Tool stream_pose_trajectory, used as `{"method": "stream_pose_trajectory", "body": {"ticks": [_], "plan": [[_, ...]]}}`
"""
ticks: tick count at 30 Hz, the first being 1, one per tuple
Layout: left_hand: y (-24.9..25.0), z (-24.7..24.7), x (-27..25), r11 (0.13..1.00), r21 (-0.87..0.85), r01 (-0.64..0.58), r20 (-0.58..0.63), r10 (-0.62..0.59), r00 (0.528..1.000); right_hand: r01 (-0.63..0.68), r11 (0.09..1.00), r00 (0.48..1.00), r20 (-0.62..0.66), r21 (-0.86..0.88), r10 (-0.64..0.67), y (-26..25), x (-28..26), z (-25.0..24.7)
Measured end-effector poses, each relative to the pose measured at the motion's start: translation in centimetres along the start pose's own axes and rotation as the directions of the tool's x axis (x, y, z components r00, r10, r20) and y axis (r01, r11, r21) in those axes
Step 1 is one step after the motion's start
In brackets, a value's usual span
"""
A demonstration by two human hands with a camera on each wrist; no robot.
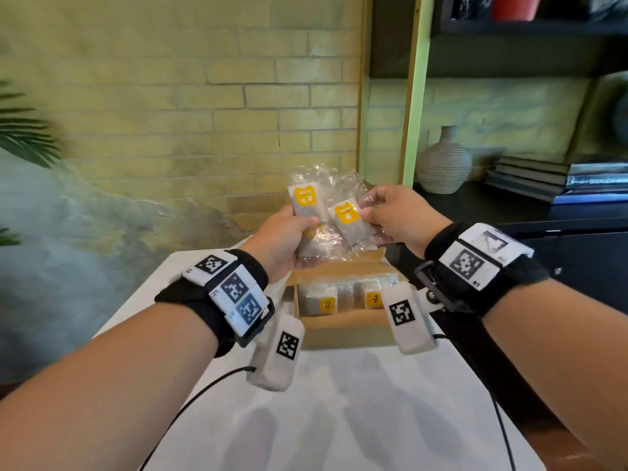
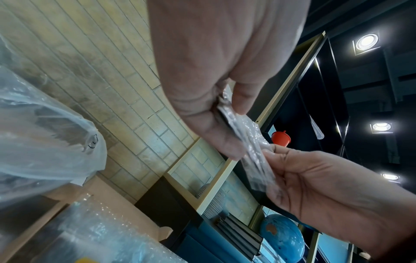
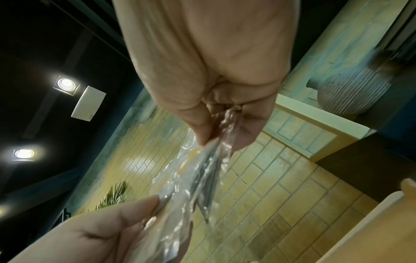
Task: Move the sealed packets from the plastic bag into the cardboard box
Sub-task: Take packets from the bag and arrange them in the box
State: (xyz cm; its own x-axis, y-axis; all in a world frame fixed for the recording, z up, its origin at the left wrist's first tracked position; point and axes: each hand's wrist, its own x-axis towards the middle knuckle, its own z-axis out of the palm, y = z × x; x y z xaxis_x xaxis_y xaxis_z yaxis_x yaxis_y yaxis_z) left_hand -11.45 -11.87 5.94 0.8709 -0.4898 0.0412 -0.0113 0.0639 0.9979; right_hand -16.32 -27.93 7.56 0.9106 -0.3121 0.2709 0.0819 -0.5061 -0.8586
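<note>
Left hand (image 1: 283,240): fingers curled around a sealed packet (image 1: 307,199). Right hand (image 1: 399,215): fingers pinch the clear wrap of a second packet (image 1: 350,220). Each packet carries a yellow label; its print is too blurred to read. Both are held above the open cardboard box (image 1: 343,329), which contains further yellow-labelled packets (image 1: 321,300). The box stands on the white surface (image 1: 339,419). The plastic bag (image 2: 42,135) lies beside the box.

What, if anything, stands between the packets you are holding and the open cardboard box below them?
Nothing visible does. The left hand and right hand hold the sealed packets in the air just above the far end of the cardboard box, which is open-topped. Packets already fill its far part; the near part looks bare.
</note>
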Motion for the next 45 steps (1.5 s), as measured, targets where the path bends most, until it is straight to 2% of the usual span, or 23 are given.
{"method": "stream_pose_trajectory", "body": {"ticks": [6,12,21,24,27,31,34,41,45], "plan": [[-0.8,0.5,0.0,0.999,0.023,0.029,0.005,-0.029,1.000,0.004,0.998,1.000,0.019,-0.069,-0.002,0.5,-0.6,-0.1],[-2.2,-0.6,0.6,0.995,0.095,0.037,0.010,-0.038,0.999,0.071,0.959,0.997,0.039,-0.276,-0.063,2.3,0.3,-0.6],[-4.0,-2.3,1.7,0.985,0.171,0.030,-0.036,-0.025,0.999,0.020,0.877,0.995,0.093,-0.480,0.029,5.3,0.7,-0.2],[-4.1,-2.4,1.8,0.985,0.171,0.027,-0.027,-0.023,0.999,0.009,0.817,0.991,0.113,-0.576,0.069,5.7,0.8,0.1],[-4.2,-2.5,1.8,0.988,0.153,0.034,-0.023,-0.031,0.999,-0.003,0.720,0.965,0.187,-0.694,0.184,6.1,1.2,0.4],[-4.4,-2.5,2.0,0.985,0.168,0.042,-0.035,-0.037,0.999,0.020,0.638,0.941,0.231,-0.770,0.249,7.4,2.1,1.4],[-4.7,-2.6,2.2,0.985,0.167,0.049,-0.042,-0.042,0.998,-0.009,0.587,0.916,0.229,-0.809,0.330,8.7,2.5,2.0],[-4.7,-2.7,2.5,0.987,0.150,0.054,-0.040,-0.048,0.998,0.032,0.447,0.894,0.225,-0.894,0.388,9.9,2.8,2.6],[-4.7,-2.4,2.7,0.988,0.145,0.048,-0.012,-0.047,0.999,0.084,0.423,0.928,0.226,-0.902,0.296,10.4,3.3,2.1]]}}
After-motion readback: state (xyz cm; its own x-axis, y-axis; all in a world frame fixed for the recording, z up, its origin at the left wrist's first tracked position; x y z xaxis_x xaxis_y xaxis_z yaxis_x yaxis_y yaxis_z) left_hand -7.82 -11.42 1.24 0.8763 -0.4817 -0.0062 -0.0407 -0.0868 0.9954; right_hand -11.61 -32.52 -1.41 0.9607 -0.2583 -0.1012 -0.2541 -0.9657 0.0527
